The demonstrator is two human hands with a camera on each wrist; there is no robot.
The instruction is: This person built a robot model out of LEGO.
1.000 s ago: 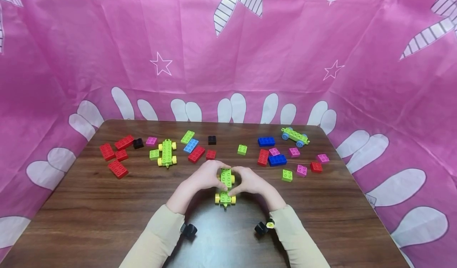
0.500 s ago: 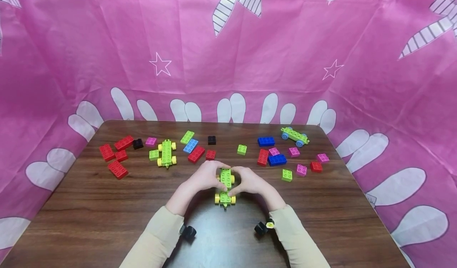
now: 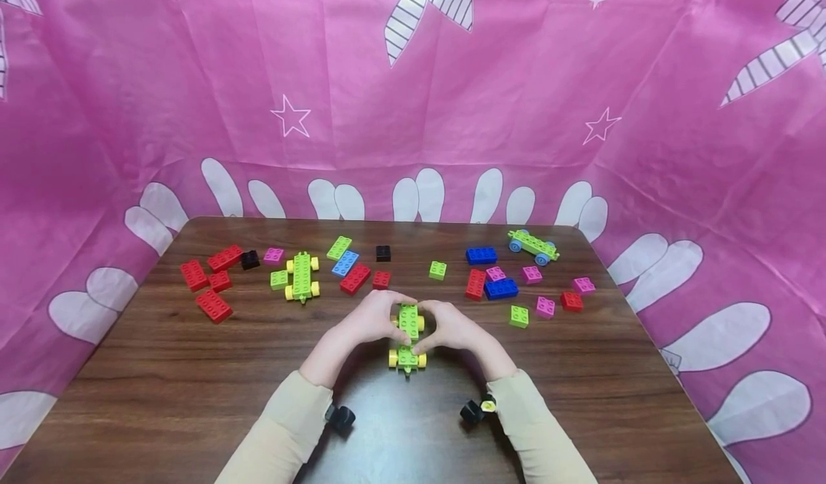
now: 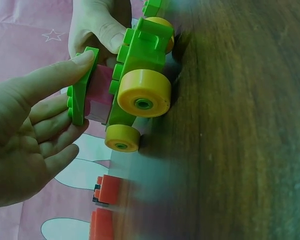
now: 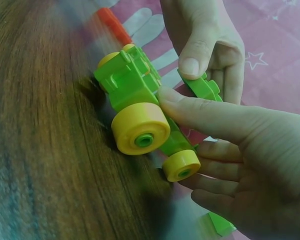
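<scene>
A green toy car base point(image 3: 407, 361) with yellow wheels stands in the middle of the table, between the hands. On its studs sits a pink brick point(image 4: 99, 90), hidden from above in the head view. Over the pink brick lies a thin green studded brick point(image 4: 78, 95), slightly tilted in the left wrist view. The left hand point(image 3: 373, 318) pinches this green brick, thumb at one end and fingers at the other. From the other side the right hand point(image 3: 454, 326) grips the car base, its thumb point(image 5: 172, 96) against the studded top and its fingers partly hidden beyond.
Another yellow-wheeled car base point(image 3: 301, 277) stands left. A blue-wheeled one point(image 3: 533, 246) is at the back right. Red bricks point(image 3: 213, 305) lie at the far left. Blue point(image 3: 501, 288), pink point(image 3: 545, 307) and green bricks point(image 3: 519, 317) are scattered right. A pink curtain hangs behind the table.
</scene>
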